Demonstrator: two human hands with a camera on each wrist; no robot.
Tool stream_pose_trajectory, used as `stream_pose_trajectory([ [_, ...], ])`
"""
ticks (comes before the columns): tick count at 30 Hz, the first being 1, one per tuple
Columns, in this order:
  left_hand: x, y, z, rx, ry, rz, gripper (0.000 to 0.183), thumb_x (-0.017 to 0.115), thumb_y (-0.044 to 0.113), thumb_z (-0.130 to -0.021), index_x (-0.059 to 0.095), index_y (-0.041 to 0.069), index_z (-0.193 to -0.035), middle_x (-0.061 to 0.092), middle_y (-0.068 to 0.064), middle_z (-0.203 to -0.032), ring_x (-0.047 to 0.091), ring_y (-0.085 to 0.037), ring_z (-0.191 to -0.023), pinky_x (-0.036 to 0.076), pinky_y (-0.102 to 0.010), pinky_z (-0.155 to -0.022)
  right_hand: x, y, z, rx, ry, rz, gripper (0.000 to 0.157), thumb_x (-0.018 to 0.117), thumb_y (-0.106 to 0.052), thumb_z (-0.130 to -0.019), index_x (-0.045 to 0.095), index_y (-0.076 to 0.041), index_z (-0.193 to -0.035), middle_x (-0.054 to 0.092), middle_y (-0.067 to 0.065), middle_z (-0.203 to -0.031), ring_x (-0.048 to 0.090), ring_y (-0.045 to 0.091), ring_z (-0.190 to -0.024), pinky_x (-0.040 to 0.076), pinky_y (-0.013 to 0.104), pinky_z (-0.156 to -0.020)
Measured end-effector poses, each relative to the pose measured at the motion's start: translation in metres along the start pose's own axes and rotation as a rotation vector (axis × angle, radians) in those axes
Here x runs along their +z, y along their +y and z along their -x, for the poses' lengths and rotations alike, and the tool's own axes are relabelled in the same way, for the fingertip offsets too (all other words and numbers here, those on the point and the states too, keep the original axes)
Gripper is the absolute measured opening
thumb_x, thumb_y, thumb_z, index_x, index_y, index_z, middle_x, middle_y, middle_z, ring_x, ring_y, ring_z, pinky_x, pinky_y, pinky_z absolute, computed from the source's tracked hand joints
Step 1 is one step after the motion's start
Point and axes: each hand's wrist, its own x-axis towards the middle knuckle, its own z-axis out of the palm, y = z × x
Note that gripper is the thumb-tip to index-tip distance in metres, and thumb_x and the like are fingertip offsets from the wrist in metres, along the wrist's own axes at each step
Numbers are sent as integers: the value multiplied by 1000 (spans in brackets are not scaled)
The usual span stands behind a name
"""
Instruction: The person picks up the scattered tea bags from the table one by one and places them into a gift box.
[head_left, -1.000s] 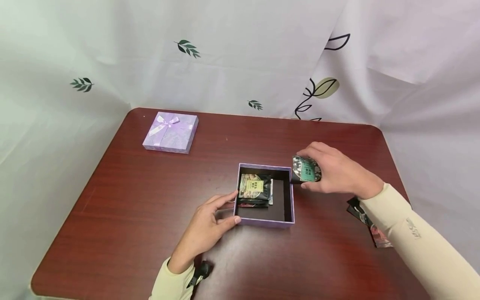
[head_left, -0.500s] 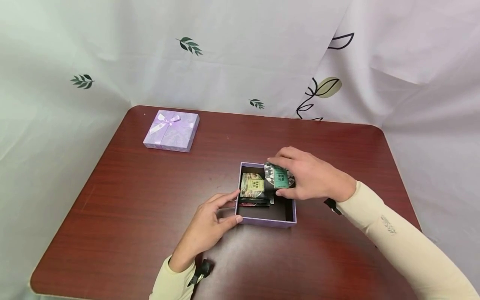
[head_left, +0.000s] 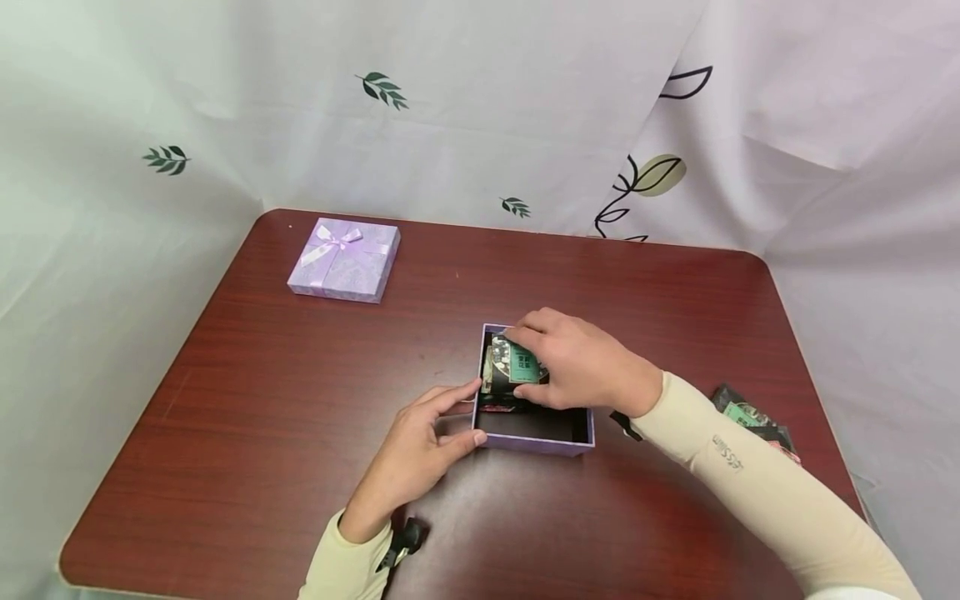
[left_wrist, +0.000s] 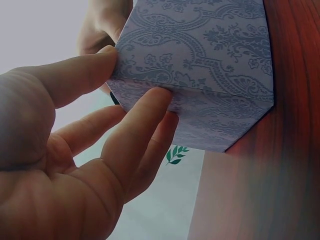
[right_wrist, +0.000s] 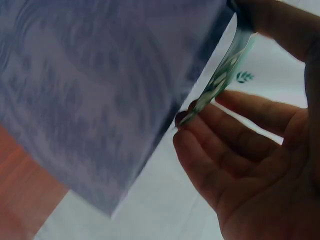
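Observation:
A patterned purple box base (head_left: 534,444) with a black inside stands on the table. My left hand (head_left: 412,454) rests its fingertips against the left side of the box and its thumb at the near left corner; the left wrist view shows the fingertips on the box wall (left_wrist: 215,55). My right hand (head_left: 588,362) pinches a black tea sachet with a green label (head_left: 517,367) over the left half of the box. In the right wrist view the sachet (right_wrist: 220,80) is edge-on between thumb and fingers. Other sachets (head_left: 497,403) lie in the box, mostly covered by the held one.
The purple lid with a ribbon bow (head_left: 345,262) sits at the back left of the brown table (head_left: 247,417). More sachets (head_left: 750,414) lie at the right, partly hidden by the right sleeve. A white curtain (head_left: 450,142) hangs behind the table.
My right hand has carried the green-labelled sachet leftward, from beside the box's right wall to over the sachets in its left half. The left hand has stayed at the box.

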Motion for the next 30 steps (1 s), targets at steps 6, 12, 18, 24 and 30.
stream_pose_trajectory([
  [6,0,0,0,-9,-1,14,64,87,16,-90,63,20,-149,68,-3,-138,69,-19,-125,66,-44,-91,13,-8,-3,20,14,13,67,90,-42,-81,69,-6,-134,68,10,-124,68,23,-110,66,38,-89],
  [12,1,0,0,-7,3,9,63,87,16,-90,63,19,-148,68,-2,-137,69,-19,-124,67,-44,-90,31,-13,-1,9,33,59,64,89,-39,-82,70,-4,-132,70,10,-125,70,24,-113,65,38,-94],
  [18,1,-1,-1,-1,2,10,63,87,16,-90,63,15,-148,69,-6,-138,69,-20,-124,67,-45,-89,47,-15,1,32,50,82,65,90,-38,-82,69,-4,-134,70,10,-126,70,24,-115,67,39,-90],
  [24,1,-1,0,-4,1,0,63,87,16,-90,63,15,-148,69,-6,-138,69,-23,-124,67,-40,-87,55,-15,2,50,23,104,63,89,-41,-84,70,-7,-132,71,8,-124,71,23,-111,67,38,-88],
  [30,0,-1,1,-26,-6,-2,65,87,17,-90,62,16,-149,68,-2,-138,69,-23,-123,65,-26,-78,55,-17,2,34,45,125,52,90,-44,-84,74,-10,-119,71,3,-112,72,19,-102,67,36,-81],
])
